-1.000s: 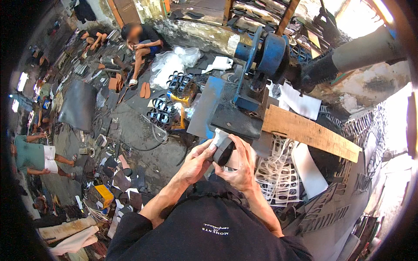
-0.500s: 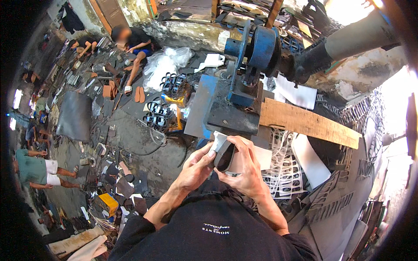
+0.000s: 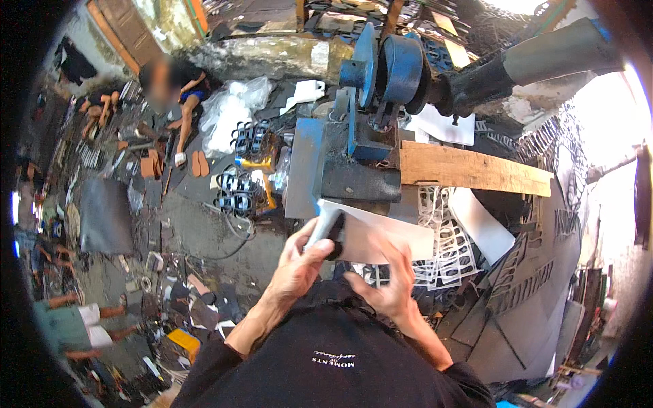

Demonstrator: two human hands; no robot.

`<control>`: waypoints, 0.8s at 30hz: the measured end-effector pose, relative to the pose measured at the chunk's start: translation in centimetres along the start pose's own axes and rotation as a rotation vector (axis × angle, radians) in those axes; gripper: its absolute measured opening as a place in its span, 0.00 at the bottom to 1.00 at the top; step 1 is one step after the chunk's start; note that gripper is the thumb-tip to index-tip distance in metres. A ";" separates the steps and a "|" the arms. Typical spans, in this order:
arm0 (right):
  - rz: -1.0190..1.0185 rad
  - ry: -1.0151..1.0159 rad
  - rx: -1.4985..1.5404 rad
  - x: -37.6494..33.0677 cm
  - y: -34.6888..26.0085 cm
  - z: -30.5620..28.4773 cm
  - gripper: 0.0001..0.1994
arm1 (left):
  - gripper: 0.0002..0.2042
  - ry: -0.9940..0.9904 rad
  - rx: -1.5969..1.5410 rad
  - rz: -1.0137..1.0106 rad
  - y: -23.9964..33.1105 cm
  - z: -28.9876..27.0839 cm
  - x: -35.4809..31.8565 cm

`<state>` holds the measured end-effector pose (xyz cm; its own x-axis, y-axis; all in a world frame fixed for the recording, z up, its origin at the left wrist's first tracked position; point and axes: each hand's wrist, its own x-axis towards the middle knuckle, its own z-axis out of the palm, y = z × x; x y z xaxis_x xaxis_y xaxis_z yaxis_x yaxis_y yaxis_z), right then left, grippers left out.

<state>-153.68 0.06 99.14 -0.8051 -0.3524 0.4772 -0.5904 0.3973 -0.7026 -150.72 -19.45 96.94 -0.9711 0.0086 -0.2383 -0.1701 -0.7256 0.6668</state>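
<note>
Through my head view, the blue machine (image 3: 373, 136) looms largest, with a wooden plank (image 3: 476, 170) jutting out to its right. Below them I see a pale sheet (image 3: 360, 241). My right hand (image 3: 388, 272) is blurred, fingers apart, nothing visible between them. My left hand (image 3: 299, 262) has its fingers clamped on a grey-and-black piece (image 3: 329, 230), in front of the machine. I judge that piece light, the black part firm but springy, the grey thinner and perhaps slick; I'd pinch both parts together near the lower end
</note>
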 end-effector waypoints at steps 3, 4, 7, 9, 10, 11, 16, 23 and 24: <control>0.653 -0.046 0.249 -10.4 4.1 0.6 0.21 | 0.32 0.011 -0.218 0.007 3.0 -1.7 0.5; 0.761 -0.151 0.592 -13.0 6.6 1.8 0.29 | 0.33 0.026 -0.264 0.000 3.7 -2.4 0.3; 0.823 0.153 1.530 -10.3 5.8 4.4 0.36 | 0.33 -0.013 -0.182 -0.074 3.8 -4.1 -0.1; 0.898 0.416 1.492 -9.5 8.1 5.4 0.31 | 0.30 0.010 -0.183 -0.121 1.4 -5.9 0.2; 0.929 0.557 1.478 -9.8 9.1 6.2 0.28 | 0.27 -0.023 -0.221 -0.147 -0.3 -8.1 0.5; 0.982 0.618 1.457 -9.9 9.9 6.6 0.21 | 0.26 0.024 -0.202 -0.181 -1.4 -9.0 1.0; 1.135 0.644 1.151 -13.9 16.4 7.6 0.17 | 0.18 0.045 -0.125 -0.336 -10.6 -17.3 5.7; 1.115 0.655 1.083 -15.3 29.7 4.8 0.18 | 0.15 0.056 0.010 -0.391 -19.4 -18.2 14.8; 1.096 0.664 1.101 -14.3 30.5 5.4 0.19 | 0.15 0.081 0.001 -0.361 -20.1 -18.5 15.7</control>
<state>-159.86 12.66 68.06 -0.8317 0.1746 -0.5271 0.3096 -0.6422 -0.7012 -159.48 -17.46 66.76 -0.8323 0.2092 -0.5134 -0.4994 -0.6849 0.5305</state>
